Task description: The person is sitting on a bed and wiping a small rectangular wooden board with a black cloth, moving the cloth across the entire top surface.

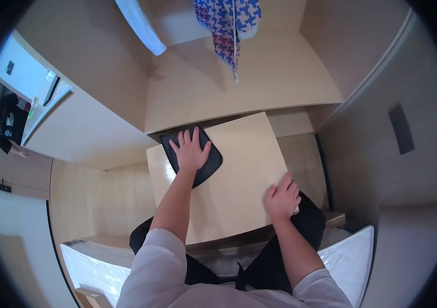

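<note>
A black rounded pad (209, 167) lies at the far left corner of a small pale wooden table (239, 169). My left hand (191, 150) rests flat on the pad with fingers spread. My right hand (281, 198) sits at the table's near right edge, fingers curled over the rim; whether it grips anything else is unclear. My legs in dark trousers are below the table.
A wooden shelf surface (239, 84) lies beyond the table, with a blue and white patterned cloth (229, 25) hanging above it. A white mattress (349, 256) lies at the lower right. A person in a black shirt (8, 123) stands at the far left.
</note>
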`<state>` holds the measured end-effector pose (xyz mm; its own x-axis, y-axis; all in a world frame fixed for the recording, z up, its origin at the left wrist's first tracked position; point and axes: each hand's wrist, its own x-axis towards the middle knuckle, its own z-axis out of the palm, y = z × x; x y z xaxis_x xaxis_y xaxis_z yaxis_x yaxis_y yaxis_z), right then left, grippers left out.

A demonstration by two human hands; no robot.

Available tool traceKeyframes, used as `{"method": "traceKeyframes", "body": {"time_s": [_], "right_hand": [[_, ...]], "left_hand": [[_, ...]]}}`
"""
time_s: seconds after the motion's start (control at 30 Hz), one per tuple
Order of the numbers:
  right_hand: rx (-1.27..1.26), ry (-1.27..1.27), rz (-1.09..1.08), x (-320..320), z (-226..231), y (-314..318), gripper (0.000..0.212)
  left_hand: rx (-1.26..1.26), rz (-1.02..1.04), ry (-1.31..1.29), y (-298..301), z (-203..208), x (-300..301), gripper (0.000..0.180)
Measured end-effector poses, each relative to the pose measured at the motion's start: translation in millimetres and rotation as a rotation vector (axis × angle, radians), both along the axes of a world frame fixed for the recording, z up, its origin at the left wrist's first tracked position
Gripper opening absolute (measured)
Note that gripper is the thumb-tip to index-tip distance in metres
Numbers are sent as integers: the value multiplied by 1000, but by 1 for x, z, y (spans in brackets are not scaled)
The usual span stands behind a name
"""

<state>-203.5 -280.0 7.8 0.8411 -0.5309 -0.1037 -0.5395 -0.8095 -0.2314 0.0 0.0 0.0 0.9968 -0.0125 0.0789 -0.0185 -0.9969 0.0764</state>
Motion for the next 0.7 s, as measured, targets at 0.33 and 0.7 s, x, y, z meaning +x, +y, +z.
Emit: {"method": "traceKeyframes", "body": {"time_s": [0.33, 0.7], "right_hand": [[-110, -92, 30, 7, 3, -7, 78], [-91, -116, 36, 10, -9, -7, 71]], "left_hand": [[-76, -42, 17, -86, 5, -40, 90], [-286, -275, 35, -117, 14, -282, 82]]}}
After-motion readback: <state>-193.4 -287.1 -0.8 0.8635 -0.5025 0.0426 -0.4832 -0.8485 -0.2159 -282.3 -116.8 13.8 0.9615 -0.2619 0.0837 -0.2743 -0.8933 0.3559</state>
